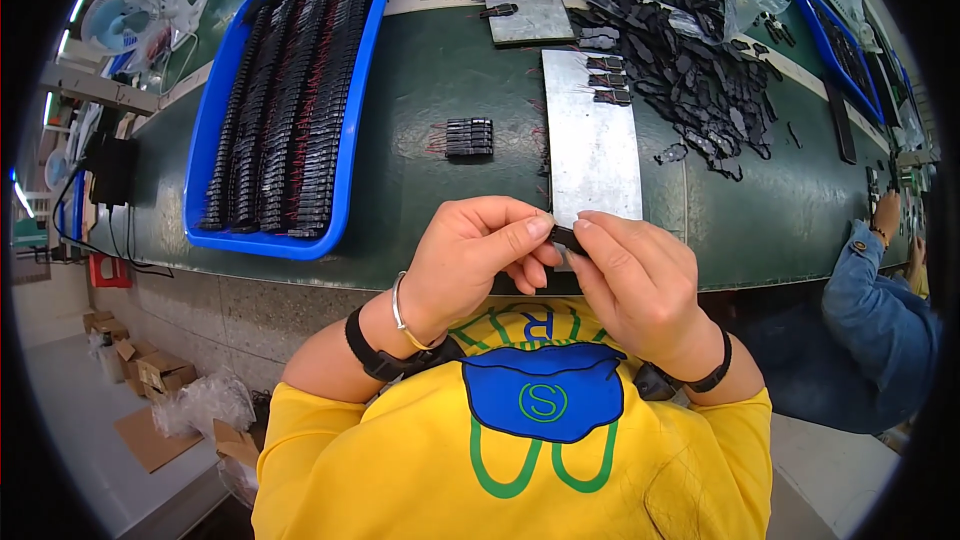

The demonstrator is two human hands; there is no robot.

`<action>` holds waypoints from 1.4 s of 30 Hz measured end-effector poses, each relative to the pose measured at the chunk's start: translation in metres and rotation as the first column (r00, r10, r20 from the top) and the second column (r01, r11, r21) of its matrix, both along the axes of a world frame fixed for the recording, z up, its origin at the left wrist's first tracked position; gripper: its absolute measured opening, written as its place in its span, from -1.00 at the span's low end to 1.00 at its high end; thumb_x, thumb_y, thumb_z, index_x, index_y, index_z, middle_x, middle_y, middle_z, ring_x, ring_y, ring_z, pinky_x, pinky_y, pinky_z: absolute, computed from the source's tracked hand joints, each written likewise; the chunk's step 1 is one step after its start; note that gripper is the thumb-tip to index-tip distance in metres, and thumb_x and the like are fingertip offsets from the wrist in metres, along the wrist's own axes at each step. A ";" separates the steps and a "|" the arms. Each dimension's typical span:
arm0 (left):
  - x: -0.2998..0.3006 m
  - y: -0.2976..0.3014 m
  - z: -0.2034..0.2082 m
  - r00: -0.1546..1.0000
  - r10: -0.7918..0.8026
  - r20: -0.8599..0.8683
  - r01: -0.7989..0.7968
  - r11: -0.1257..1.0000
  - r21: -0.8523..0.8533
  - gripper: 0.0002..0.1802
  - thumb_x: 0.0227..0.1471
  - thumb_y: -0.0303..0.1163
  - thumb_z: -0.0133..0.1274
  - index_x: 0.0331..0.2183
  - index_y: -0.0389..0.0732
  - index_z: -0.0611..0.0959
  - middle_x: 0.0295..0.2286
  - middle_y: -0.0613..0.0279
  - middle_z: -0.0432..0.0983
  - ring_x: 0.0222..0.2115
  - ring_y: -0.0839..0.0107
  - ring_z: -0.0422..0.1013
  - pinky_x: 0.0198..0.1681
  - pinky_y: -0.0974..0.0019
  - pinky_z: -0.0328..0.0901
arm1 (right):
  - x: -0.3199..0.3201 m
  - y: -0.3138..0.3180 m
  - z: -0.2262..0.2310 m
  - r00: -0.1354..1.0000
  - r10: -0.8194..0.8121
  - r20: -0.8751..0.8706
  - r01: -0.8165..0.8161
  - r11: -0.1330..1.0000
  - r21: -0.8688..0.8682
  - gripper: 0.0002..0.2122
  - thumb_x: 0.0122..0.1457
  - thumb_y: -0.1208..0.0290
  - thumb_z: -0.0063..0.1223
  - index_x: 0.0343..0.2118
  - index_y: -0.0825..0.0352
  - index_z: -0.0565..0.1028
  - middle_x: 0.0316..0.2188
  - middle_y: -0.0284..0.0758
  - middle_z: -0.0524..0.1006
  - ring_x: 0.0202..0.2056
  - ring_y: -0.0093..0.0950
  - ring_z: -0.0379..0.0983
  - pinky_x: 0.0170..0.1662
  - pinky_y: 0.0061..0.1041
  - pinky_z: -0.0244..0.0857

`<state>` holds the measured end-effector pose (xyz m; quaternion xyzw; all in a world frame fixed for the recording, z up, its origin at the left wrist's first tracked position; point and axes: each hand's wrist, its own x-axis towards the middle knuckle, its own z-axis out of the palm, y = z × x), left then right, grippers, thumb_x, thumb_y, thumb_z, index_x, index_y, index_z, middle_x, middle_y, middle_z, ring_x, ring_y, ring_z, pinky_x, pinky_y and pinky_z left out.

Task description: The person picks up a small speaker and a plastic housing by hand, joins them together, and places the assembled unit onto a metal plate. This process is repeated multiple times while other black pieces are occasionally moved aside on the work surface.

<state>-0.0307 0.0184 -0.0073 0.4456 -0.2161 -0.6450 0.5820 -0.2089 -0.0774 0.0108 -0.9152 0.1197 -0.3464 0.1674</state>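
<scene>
While the left hand and right hand pinch a small black part at six o'clock from the metal plate, fingertip fitting or checking seems underway; next probably demands steady alignment.

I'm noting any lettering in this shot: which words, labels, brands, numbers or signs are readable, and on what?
Blue patch on the yellow shirt: one green letter in a green ring, readable, but I don't copy printed text.
Yellow shirt, above the patch: a blue letter and green lettering, partly hidden by folds; likewise not copied.
Held black piece: too small to tell.
Black parts in the blue tray: none I can read.
</scene>
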 end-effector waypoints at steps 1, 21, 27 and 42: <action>0.000 0.000 0.000 1.000 0.000 0.003 0.000 1.000 -0.005 -0.80 0.16 -0.42 0.02 -0.25 -0.36 0.61 -0.47 0.05 0.60 -0.56 0.47 0.52 -0.48 0.48 0.46 | 0.000 0.000 0.000 1.000 -0.002 -0.001 0.002 1.000 -0.005 -0.71 -0.13 0.67 0.20 -0.26 0.49 0.50 -0.33 -0.10 0.56 -0.43 -0.23 0.54 -0.38 -0.41 0.42; -0.006 0.008 0.007 0.991 0.028 0.128 -0.019 0.997 -0.073 -0.89 0.06 -0.54 0.10 -0.31 -0.34 0.60 -0.45 0.12 0.60 -0.54 0.53 0.50 -0.45 0.52 0.42 | 0.002 0.006 -0.004 0.999 -0.011 0.030 0.013 0.998 -0.069 -0.71 -0.16 0.67 0.21 -0.28 0.49 0.51 -0.37 -0.15 0.56 -0.45 -0.27 0.53 -0.41 -0.42 0.41; -0.013 0.012 0.005 0.925 0.152 0.348 -0.085 0.976 -0.202 -0.86 -0.03 -0.66 0.16 -0.33 -0.33 0.60 -0.48 0.22 0.57 -0.55 0.59 0.45 -0.47 0.58 0.35 | 0.007 0.005 -0.005 0.997 0.007 0.073 -0.002 0.998 -0.060 -0.69 -0.16 0.66 0.23 -0.26 0.49 0.50 -0.37 -0.15 0.55 -0.45 -0.28 0.52 -0.41 -0.42 0.41; 0.001 0.013 -0.002 0.606 0.406 0.684 0.222 0.740 -0.635 -0.81 -0.10 -0.58 0.25 -0.35 -0.34 0.61 -0.47 0.13 0.57 -0.53 0.44 0.45 -0.48 0.46 0.29 | -0.003 -0.002 -0.013 0.943 0.207 0.262 -0.309 0.838 0.451 -0.80 -0.08 0.57 0.28 -0.34 0.40 0.55 -0.51 -0.23 0.56 -0.54 -0.34 0.50 -0.48 -0.50 0.35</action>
